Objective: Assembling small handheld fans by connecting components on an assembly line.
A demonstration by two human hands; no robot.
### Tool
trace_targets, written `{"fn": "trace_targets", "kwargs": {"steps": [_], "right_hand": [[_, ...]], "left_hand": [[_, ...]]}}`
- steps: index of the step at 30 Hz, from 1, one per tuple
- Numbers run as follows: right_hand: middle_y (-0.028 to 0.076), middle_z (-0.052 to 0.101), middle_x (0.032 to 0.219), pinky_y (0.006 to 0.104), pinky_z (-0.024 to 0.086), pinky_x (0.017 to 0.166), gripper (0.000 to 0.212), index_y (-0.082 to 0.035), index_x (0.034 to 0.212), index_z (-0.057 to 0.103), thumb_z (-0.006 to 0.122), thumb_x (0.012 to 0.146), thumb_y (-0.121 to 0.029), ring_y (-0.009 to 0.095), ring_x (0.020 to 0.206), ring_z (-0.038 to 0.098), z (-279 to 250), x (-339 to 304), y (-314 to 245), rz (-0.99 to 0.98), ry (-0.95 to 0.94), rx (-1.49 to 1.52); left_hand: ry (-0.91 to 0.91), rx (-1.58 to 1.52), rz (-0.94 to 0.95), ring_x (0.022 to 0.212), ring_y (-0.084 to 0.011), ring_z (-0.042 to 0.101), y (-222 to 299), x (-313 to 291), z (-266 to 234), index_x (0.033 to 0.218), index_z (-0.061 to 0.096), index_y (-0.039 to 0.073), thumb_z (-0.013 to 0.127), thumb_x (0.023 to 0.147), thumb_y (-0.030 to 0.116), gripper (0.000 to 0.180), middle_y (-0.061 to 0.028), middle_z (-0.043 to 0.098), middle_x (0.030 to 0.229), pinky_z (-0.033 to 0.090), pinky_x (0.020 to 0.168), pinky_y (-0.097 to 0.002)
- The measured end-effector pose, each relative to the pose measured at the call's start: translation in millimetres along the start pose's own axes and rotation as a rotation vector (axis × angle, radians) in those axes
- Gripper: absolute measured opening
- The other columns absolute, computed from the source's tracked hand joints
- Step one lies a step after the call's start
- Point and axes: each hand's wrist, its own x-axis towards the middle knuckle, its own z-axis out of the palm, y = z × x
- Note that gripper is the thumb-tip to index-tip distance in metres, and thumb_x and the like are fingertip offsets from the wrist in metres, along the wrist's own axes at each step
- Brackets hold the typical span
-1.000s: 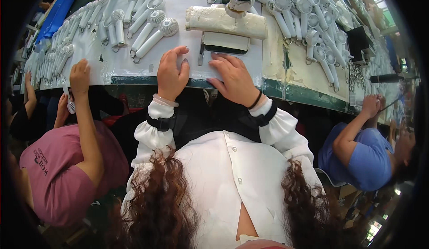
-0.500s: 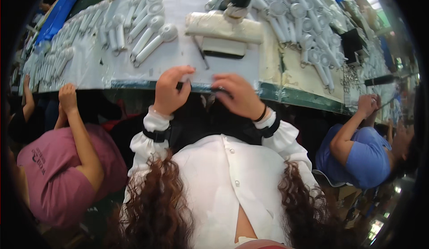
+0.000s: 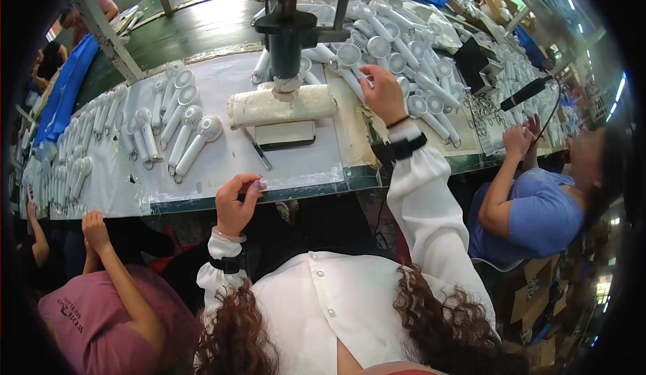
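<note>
My right hand (image 3: 382,94) reaches over the worktable to the near edge of a heap of white handheld fans. Its curled fingers are at the handle of one handheld fan (image 3: 348,57), whose round head points away from me. Close to the table's front edge is my left hand (image 3: 238,201), thumb and forefinger drawn together; whatever they may pinch is too small to make out. A dark pen-like tool (image 3: 256,149) lies just beyond it, beside a white block with a dark edge (image 3: 286,135).
A dark press-like stand (image 3: 286,42) rises behind a cream wrapped roll (image 3: 249,108) at the middle. More white fans (image 3: 202,133) lie in rows at left. A black box (image 3: 478,65) stands right. Co-workers sit on both sides, one in pink (image 3: 108,314), one in blue (image 3: 538,210).
My right hand has gone from beside my left hand at the table edge out to the fans at right. My left hand stays near the edge, its fingertips closer together. The view has shifted.
</note>
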Motion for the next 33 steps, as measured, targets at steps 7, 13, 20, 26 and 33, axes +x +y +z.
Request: {"fn": "trace_targets", "kwargs": {"steps": [7,13,20,26,33], "right_hand": [[0.012,0.053,0.129,0.0417,0.039,0.099,0.050,-0.006,0.113,0.064,0.077,0.072,-0.031,0.031,0.123,0.047,42.2,41.1,-8.8,-0.284,-0.026,-0.489],[0.015,0.057,0.122,0.0445,0.028,0.106,0.040,-0.003,0.100,0.066,0.072,0.074,-0.034,0.032,0.130,0.039,77.8,64.5,22.0,-0.295,0.053,-0.796],[0.012,0.067,0.106,0.0352,0.052,0.080,0.030,-0.004,0.104,0.064,0.065,0.084,-0.026,0.025,0.092,0.067,-5.8,22.0,-18.0,-0.085,0.139,-0.472],[0.009,0.070,0.093,0.0238,0.052,0.070,0.030,0.002,0.118,0.059,0.055,0.097,-0.018,0.013,0.080,0.068,-75.5,-95.4,-56.5,0.473,0.051,0.584],[0.012,0.068,0.101,0.0267,0.053,0.079,0.031,0.005,0.124,0.055,0.055,0.095,-0.007,0.014,0.087,0.065,-40.1,-145.3,-133.5,0.421,0.042,0.858]], "left_hand": [[-0.004,-0.025,-0.040,0.075,-0.0132,0.068,-1.3,6.8,-0.9,0.100,0.062,-0.004,0.057,0.092,0.001,0.011,-0.0091,0.069,0.081,0.054,0.068,-0.0236],[-0.021,-0.060,-0.069,0.074,-0.0118,0.066,-6.1,5.9,3.6,0.102,0.061,-0.004,0.056,0.093,0.002,0.012,-0.0091,0.069,0.084,0.054,0.069,-0.0234],[-0.052,-0.116,-0.109,0.076,-0.0116,0.066,-8.3,7.7,-1.4,0.103,0.061,-0.004,0.055,0.094,0.002,0.012,-0.0095,0.068,0.086,0.054,0.070,-0.0236],[-0.126,-0.166,-0.012,0.088,-0.0167,0.067,29.3,32.0,30.1,0.108,0.059,-0.004,0.054,0.094,0.001,0.016,-0.0098,0.066,0.096,0.054,0.077,-0.0273],[-0.369,-0.927,-0.320,0.114,-0.0233,0.055,50.8,61.7,91.7,0.139,0.032,0.003,0.045,0.102,0.027,0.046,-0.0153,0.053,0.131,0.045,0.098,-0.0388]]}}
